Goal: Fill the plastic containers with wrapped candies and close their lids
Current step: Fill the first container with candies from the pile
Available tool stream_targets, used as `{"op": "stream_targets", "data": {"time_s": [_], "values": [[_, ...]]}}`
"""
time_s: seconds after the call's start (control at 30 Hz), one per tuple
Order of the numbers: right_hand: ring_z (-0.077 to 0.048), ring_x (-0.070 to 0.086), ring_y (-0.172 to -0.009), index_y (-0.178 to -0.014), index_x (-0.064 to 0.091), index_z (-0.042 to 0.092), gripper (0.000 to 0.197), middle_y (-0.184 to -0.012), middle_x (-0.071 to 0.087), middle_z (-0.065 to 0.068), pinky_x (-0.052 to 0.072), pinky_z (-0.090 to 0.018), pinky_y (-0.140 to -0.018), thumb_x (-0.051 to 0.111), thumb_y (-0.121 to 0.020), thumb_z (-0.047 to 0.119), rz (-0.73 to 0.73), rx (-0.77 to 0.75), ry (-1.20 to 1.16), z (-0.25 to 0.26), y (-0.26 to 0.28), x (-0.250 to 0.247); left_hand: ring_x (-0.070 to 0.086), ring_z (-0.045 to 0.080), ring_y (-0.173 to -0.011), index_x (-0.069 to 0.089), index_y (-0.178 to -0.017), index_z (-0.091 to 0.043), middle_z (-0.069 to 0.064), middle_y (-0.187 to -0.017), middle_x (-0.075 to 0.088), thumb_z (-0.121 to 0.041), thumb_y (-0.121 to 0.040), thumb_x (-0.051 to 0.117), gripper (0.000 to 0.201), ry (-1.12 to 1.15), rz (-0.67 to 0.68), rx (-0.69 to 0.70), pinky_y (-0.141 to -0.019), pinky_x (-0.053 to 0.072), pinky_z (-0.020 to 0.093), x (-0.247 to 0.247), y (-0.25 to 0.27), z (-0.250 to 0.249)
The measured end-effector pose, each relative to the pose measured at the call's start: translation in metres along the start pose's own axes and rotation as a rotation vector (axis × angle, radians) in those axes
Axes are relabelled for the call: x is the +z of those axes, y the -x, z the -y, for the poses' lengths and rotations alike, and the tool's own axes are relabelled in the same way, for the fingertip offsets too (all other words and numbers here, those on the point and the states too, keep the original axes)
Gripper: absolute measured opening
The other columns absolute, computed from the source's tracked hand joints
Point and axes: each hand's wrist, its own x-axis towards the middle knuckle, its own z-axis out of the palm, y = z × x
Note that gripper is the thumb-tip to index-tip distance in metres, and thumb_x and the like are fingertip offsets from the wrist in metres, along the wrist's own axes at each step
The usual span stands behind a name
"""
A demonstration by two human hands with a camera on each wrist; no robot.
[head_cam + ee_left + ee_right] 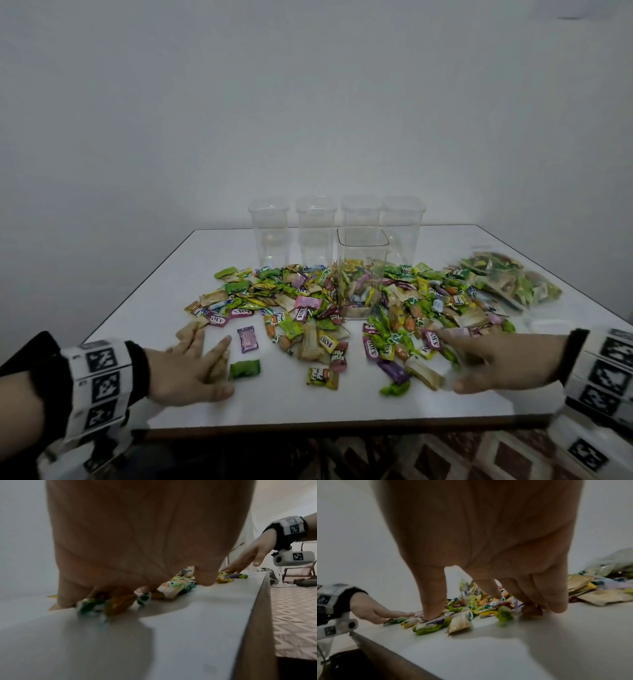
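Observation:
Wrapped candies (pixel 308 301) lie in a wide pile across the white table (pixel 274 404). In the middle of the pile stands an open clear container (pixel 362 274), its bottom part holding candies. My left hand (pixel 191 366) lies flat with spread fingers on the table at the pile's left edge, beside a green candy (pixel 245 369) and a purple one (pixel 247 339). The left wrist view shows its palm (pixel 120 547) over a few candies (pixel 118 604). My right hand (pixel 479 359), blurred, reaches onto the candies at the right; its fingertips (pixel 433 609) touch wrappers (pixel 462 620). Neither hand holds anything.
Behind the pile, several more clear containers (pixel 315 233) stand in a row near the table's far edge. Clear bags of candies (pixel 507 281) lie at the right. The front strip of the table is bare, and a patterned floor (pixel 295 615) shows below its edge.

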Motion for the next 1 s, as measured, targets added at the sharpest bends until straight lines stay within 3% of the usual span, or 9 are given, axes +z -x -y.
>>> {"op": "stream_targets", "data": {"time_s": [0.07,0.13,0.37,0.47,0.57,0.73,0.83,0.87,1.0], "values": [[-0.011,0.031,-0.137,-0.151,-0.007,0.021,0.097,-0.155,0.023,0.001,0.026,-0.019,-0.109,0.045,-0.084,0.068,-0.005,0.025,0.042,0.005,-0.006,0.003,-0.026,0.039,-0.139,-0.028,-0.144,-0.025,0.028,-0.15,-0.026,-0.076,-0.085,0.019,0.092,0.003,0.019,0.009,-0.118,-0.001,0.049,-0.002,-0.005,-0.004],[-0.019,0.022,-0.143,-0.15,-0.013,0.019,0.101,-0.159,0.008,-0.006,0.022,-0.026,-0.114,0.044,-0.084,0.07,-0.016,0.041,0.084,0.012,-0.016,0.003,-0.022,0.039,-0.141,-0.028,-0.144,-0.026,0.028,-0.151,-0.023,-0.078,-0.082,0.014,0.091,-0.07,0.018,0.016,-0.117,-0.003,0.05,-0.006,-0.013,-0.012],[-0.024,0.038,-0.134,-0.148,-0.018,0.018,0.104,-0.155,0.02,-0.014,0.032,-0.03,-0.107,0.054,-0.085,0.06,-0.151,0.09,0.129,0.031,-0.048,-0.01,-0.015,0.031,-0.145,-0.026,-0.145,-0.026,0.014,-0.154,-0.026,-0.085,-0.076,0.019,0.101,-0.138,-0.014,0.019,-0.116,-0.003,0.055,-0.03,-0.032,-0.038],[-0.027,0.046,-0.126,-0.149,-0.014,0.025,0.107,-0.152,0.022,-0.015,0.039,-0.033,-0.105,0.064,-0.081,0.053,-0.195,0.061,0.114,0.032,-0.059,-0.02,-0.013,0.039,-0.143,-0.035,-0.14,-0.029,0.017,-0.15,-0.032,-0.078,-0.079,0.04,0.108,0.035,-0.084,0.053,-0.117,0.004,0.054,-0.044,-0.038,-0.044],[-0.028,0.044,-0.128,-0.15,-0.003,0.031,0.101,-0.149,0.026,-0.014,0.039,-0.036,-0.105,0.067,-0.081,0.048,-0.248,0.062,0.133,0.031,-0.068,-0.025,0.005,0.044,-0.143,-0.032,-0.138,-0.042,0.023,-0.149,-0.032,-0.068,-0.076,0.059,0.113,0.169,-0.162,0.104,-0.117,0.015,0.05,-0.055,-0.044,-0.047],[-0.021,0.046,-0.12,-0.136,0.038,0.018,0.06,-0.132,0.048,-0.007,0.04,-0.028,-0.096,0.066,-0.086,0.032,-0.355,0.029,0.16,0.028,-0.078,-0.03,0.007,0.04,-0.144,0.015,-0.143,-0.056,0.026,-0.155,-0.006,-0.055,-0.076,0.069,0.086,0.231,-0.22,0.23,-0.116,0.021,0.041,-0.064,-0.052,-0.046],[-0.019,0.05,-0.113,-0.125,0.05,0.019,0.044,-0.123,0.054,-0.004,0.039,-0.023,-0.086,0.067,-0.085,0.023,-0.372,0.021,0.164,0.026,-0.078,-0.035,0.039,0.031,-0.128,0.039,-0.136,-0.051,0.009,-0.129,0.033,-0.046,-0.078,0.072,0.067,0.237,-0.335,0.277,-0.099,0.036,0.026,-0.064,-0.053,-0.046],[-0.019,0.052,-0.111,-0.122,0.053,0.019,0.042,-0.12,0.056,-0.004,0.039,-0.022,-0.084,0.069,-0.084,0.021,-0.369,0.024,0.154,0.025,-0.078,-0.036,0.046,0.026,-0.119,0.046,-0.133,-0.047,0.003,-0.118,0.036,-0.042,-0.078,0.072,0.061,0.232,-0.377,0.288,-0.092,0.038,0.023,-0.064,-0.052,-0.047],[-0.017,0.056,-0.106,-0.11,0.061,0.021,0.036,-0.114,0.061,0.0,0.043,-0.022,-0.084,0.076,-0.077,0.022,-0.387,0.065,0.082,0.021,-0.077,-0.038,0.05,0.018,-0.107,0.067,-0.11,-0.032,0.0,-0.113,0.043,-0.024,-0.079,0.073,0.033,0.269,-0.499,0.302,-0.088,0.041,0.024,-0.065,-0.047,-0.047]]}}
